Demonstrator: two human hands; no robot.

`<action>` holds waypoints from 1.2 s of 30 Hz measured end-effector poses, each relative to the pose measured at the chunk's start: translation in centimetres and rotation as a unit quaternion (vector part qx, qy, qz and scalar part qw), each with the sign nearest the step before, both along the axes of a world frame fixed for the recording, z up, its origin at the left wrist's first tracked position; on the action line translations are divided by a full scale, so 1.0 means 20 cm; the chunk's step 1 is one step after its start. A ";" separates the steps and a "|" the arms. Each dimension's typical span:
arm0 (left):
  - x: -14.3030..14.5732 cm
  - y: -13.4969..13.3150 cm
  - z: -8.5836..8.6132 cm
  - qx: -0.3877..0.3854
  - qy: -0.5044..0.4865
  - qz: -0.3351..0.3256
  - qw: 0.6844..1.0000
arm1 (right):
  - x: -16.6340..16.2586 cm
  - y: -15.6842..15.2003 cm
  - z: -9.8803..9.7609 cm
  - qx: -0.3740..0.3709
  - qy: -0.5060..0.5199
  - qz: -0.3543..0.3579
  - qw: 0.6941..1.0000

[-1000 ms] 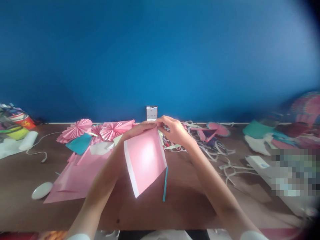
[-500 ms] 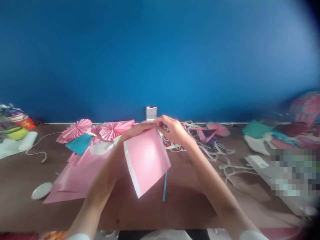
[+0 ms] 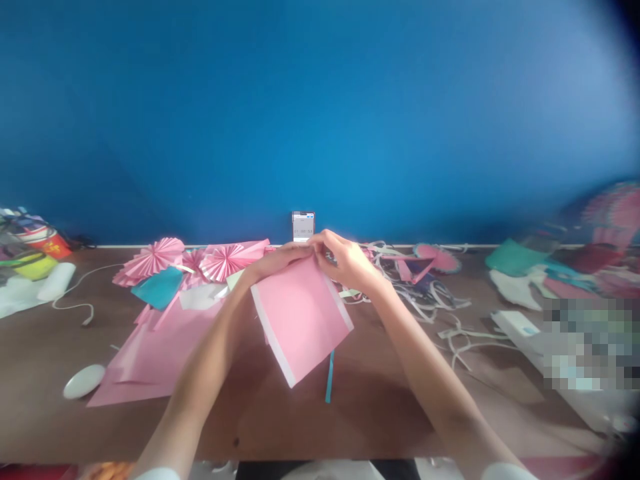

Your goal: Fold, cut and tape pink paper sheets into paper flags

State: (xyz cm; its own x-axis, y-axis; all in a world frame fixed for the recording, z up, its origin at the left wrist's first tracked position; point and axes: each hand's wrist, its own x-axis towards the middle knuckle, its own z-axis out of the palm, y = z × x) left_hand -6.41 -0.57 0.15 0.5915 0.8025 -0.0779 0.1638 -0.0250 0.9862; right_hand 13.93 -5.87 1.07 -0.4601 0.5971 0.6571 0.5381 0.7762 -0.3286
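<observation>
A pink sheet of paper (image 3: 303,320) with white strips along two edges hangs tilted above the table. My left hand (image 3: 275,261) grips its upper edge, the fingers partly hidden behind the paper. Beside it, my right hand (image 3: 345,261) pinches the top corner, thumb and fingertips together near the left fingertips. Below the sheet, a narrow blue paper strip (image 3: 330,377) lies on the table, its upper end hidden by the pink paper.
Folded pink paper fans (image 3: 223,262), a teal piece (image 3: 157,288) and large pink paper (image 3: 155,353) lie left. A phone (image 3: 303,227) leans on the blue wall. White strips (image 3: 435,300) tangle on the right. A white oval object (image 3: 84,382) lies near the left front.
The lower part of the pink paper has swung to the right and slightly up, turning in my grip. Both hands stay in nearly the same place.
</observation>
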 end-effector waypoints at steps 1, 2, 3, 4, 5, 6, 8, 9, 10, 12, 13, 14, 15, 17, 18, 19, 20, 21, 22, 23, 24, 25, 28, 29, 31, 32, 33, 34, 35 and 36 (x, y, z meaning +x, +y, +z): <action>0.00 0.00 0.00 0.013 0.015 0.016 1.000 | 0.00 0.00 0.00 0.001 0.000 -0.004 1.000; 0.00 -0.01 -0.01 0.021 0.024 0.029 0.999 | 0.00 0.00 -0.01 0.001 0.001 -0.008 1.000; 0.00 -0.01 -0.01 0.023 0.022 0.034 0.999 | 0.00 0.01 -0.01 0.001 0.003 -0.012 1.000; 0.01 -0.02 -0.01 0.019 0.009 0.029 0.999 | 0.00 0.01 -0.02 0.000 0.004 -0.013 1.000; 0.01 -0.03 -0.01 0.013 -0.009 0.017 1.000 | 0.00 0.01 -0.02 -0.002 0.005 -0.014 1.000; 0.02 -0.04 -0.01 0.010 -0.027 0.001 1.000 | 0.00 0.01 -0.02 -0.003 0.006 -0.014 1.000; 0.03 -0.05 0.00 0.013 -0.056 -0.030 0.998 | 0.00 0.01 -0.02 -0.007 0.005 -0.015 1.000; 0.04 -0.05 0.00 0.020 -0.066 -0.041 0.997 | 0.00 0.01 -0.02 -0.008 0.004 -0.017 1.000; 0.04 -0.04 0.00 0.028 -0.073 -0.048 0.996 | 0.00 0.01 -0.02 -0.007 0.003 -0.020 1.000; 0.05 -0.03 0.00 0.046 -0.088 -0.052 0.994 | 0.00 0.01 -0.02 -0.004 0.003 -0.023 1.000; 0.05 -0.03 0.00 0.056 -0.092 -0.050 0.993 | 0.00 0.01 -0.02 -0.003 0.002 -0.022 1.000; 0.05 -0.02 0.00 0.065 -0.095 -0.047 0.992 | 0.00 0.02 -0.02 -0.002 0.002 -0.021 1.000; 0.05 -0.02 0.00 0.071 -0.098 -0.045 0.992 | 0.00 0.02 -0.02 -0.002 0.003 -0.021 1.000; 0.05 -0.02 0.00 0.081 -0.104 -0.045 0.990 | 0.00 0.02 -0.02 -0.001 0.008 -0.020 1.000; 0.05 -0.02 0.00 0.087 -0.104 -0.042 0.990 | 0.00 0.02 -0.02 0.001 0.015 -0.021 1.000; 0.06 -0.02 0.01 0.096 -0.102 -0.035 0.989 | 0.01 0.03 -0.02 0.003 0.023 -0.020 1.000; 0.06 -0.03 0.01 0.108 -0.097 -0.026 0.989 | 0.01 0.03 -0.02 0.004 0.030 -0.017 0.999; 0.06 -0.03 0.02 0.120 -0.090 -0.014 0.989 | 0.01 0.03 -0.02 0.004 0.034 -0.015 0.999; 0.05 -0.04 0.02 0.132 -0.082 -0.002 0.988 | 0.01 0.03 -0.02 0.004 0.036 -0.013 0.999; 0.05 -0.04 0.02 0.140 -0.075 0.006 0.987 | 0.01 0.03 -0.02 0.004 0.034 -0.012 0.999; 0.05 -0.04 0.02 0.143 -0.071 0.009 0.987 | 0.01 0.03 -0.02 0.005 0.031 -0.013 0.999; 0.05 -0.04 0.02 0.141 -0.069 0.008 0.987 | 0.01 0.03 -0.02 0.006 0.027 -0.016 0.999; 0.05 -0.04 0.02 0.115 -0.066 -0.008 0.991 | 0.01 0.02 -0.02 0.014 0.014 -0.028 0.999; 0.05 -0.04 0.02 0.108 -0.065 -0.013 0.992 | 0.01 0.02 -0.02 0.016 0.009 -0.030 0.999; 0.05 -0.04 0.01 0.098 -0.063 -0.017 0.993 | 0.01 0.02 -0.02 0.024 0.000 -0.034 0.999; 0.05 -0.04 0.01 0.093 -0.061 -0.018 0.994 | 0.01 0.02 -0.03 0.027 -0.004 -0.034 0.999; 0.05 -0.04 0.01 0.087 -0.060 -0.019 0.994 | 0.01 0.02 -0.03 0.030 -0.006 -0.035 0.999; 0.05 -0.03 0.01 0.082 -0.060 -0.018 0.995 | 0.00 0.02 -0.03 0.033 -0.007 -0.035 0.999; 0.05 -0.03 0.01 0.079 -0.060 -0.016 0.995 | 0.00 0.03 -0.03 0.036 -0.008 -0.035 0.999; 0.05 -0.03 0.01 0.078 -0.060 -0.012 0.995 | 0.00 0.03 -0.04 0.040 -0.008 -0.036 0.999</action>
State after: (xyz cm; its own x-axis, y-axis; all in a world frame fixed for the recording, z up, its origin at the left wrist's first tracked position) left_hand -5.38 -1.24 0.31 0.6087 0.7844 0.1187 0.0422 -0.1814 0.9825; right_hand 13.95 -5.31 0.34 -0.4291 0.5744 0.6971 0.5974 0.7593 -0.2580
